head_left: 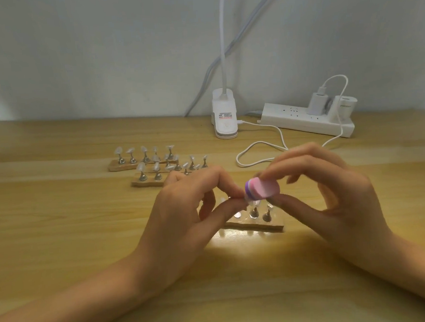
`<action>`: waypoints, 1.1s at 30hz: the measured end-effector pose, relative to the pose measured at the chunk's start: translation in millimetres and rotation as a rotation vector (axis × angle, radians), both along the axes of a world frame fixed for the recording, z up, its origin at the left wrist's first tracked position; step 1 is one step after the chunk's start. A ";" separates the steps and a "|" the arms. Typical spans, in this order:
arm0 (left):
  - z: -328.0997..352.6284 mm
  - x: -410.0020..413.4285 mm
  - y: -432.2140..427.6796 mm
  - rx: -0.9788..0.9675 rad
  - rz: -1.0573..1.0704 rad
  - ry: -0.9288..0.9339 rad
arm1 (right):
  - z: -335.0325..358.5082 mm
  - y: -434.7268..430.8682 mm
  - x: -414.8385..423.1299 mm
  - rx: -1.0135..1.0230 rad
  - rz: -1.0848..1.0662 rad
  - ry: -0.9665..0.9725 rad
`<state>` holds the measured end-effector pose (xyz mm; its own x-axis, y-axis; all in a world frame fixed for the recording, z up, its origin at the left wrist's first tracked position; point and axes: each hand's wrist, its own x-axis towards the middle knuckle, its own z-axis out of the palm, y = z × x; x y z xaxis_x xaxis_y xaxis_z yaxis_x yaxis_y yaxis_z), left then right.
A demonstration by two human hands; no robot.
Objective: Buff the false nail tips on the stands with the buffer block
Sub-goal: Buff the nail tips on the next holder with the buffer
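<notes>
Pink-and-purple buffer block (261, 189) is pinched between the thumb and fingertips of the right hand (333, 198), at three o'clock of the left hand (184, 212), which pinches a clear nail tip (252, 203) above the nearest wooden stand (260, 226).

nothing here can be read for certain. the white lamp clamp (225, 125), far on the table just right of centre, carries a small label (225, 115) with a red bar, a blue bar and lines of tiny print, all too blurred to make out. on the far right, the white charger block (347, 107) at the right end of the power strip (291, 120) bears a short row of pale grey letters on its front, too faint and small to spell out.
</notes>
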<state>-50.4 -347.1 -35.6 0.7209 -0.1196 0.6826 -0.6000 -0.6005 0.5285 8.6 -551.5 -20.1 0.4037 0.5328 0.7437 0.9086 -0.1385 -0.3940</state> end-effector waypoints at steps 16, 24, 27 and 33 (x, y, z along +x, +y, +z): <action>0.6 -0.2 -2.3 -0.036 -0.012 0.000 | 2.3 -4.2 5.3 0.017 0.013 -0.016; 1.4 0.4 -0.9 -0.070 -0.034 0.016 | 0.6 -1.8 0.5 -0.032 0.032 -0.051; 1.2 0.0 -0.7 -0.091 -0.035 0.032 | 0.9 -3.0 4.7 0.002 0.002 -0.002; 3.8 0.1 0.5 -0.108 -0.051 0.051 | 0.0 -5.4 4.1 -0.005 0.031 -0.013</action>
